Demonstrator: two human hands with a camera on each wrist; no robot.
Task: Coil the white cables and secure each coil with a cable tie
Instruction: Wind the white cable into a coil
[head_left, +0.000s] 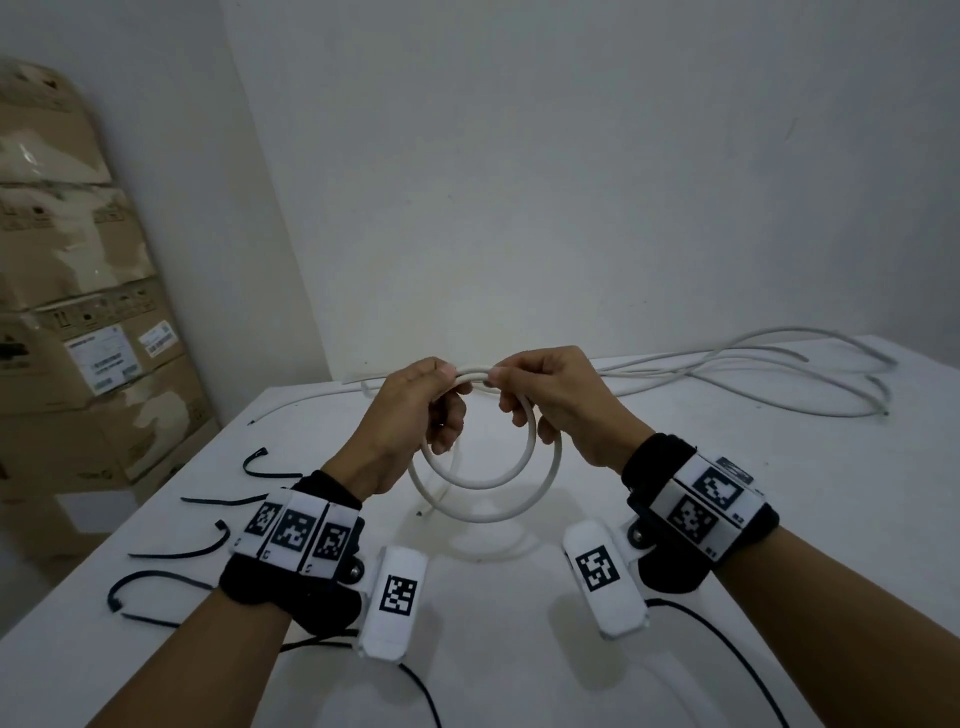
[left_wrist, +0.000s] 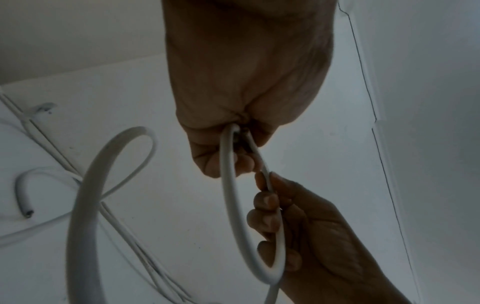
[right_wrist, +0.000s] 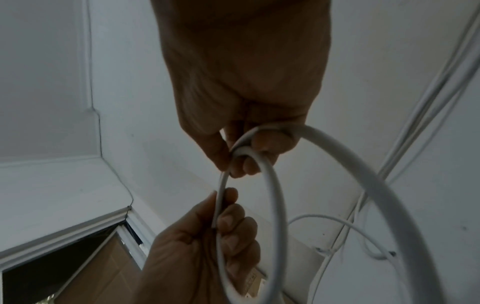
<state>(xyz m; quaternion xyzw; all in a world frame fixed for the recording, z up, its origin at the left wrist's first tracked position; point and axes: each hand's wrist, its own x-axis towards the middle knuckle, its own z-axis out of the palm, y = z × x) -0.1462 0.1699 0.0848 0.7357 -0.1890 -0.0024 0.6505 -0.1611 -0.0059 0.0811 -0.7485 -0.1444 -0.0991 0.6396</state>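
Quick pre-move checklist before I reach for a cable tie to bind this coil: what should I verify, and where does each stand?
1. Left hand grips the top of the coil: ok.
2. Right hand pinches the same top section: ok.
3. Loops stacked evenly: not ok, one loop hangs lower and wider.
4. Free cable end tucked in: not ok, it sticks out at the lower left.
5. Black cable ties within reach on the table, beside the left hand: ok.
6. Loose white cables clear of the coil: cannot tell.

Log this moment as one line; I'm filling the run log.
step: coiling | left hand: grips white cable coil | right hand: grips coil | black cable ties: on table, unused
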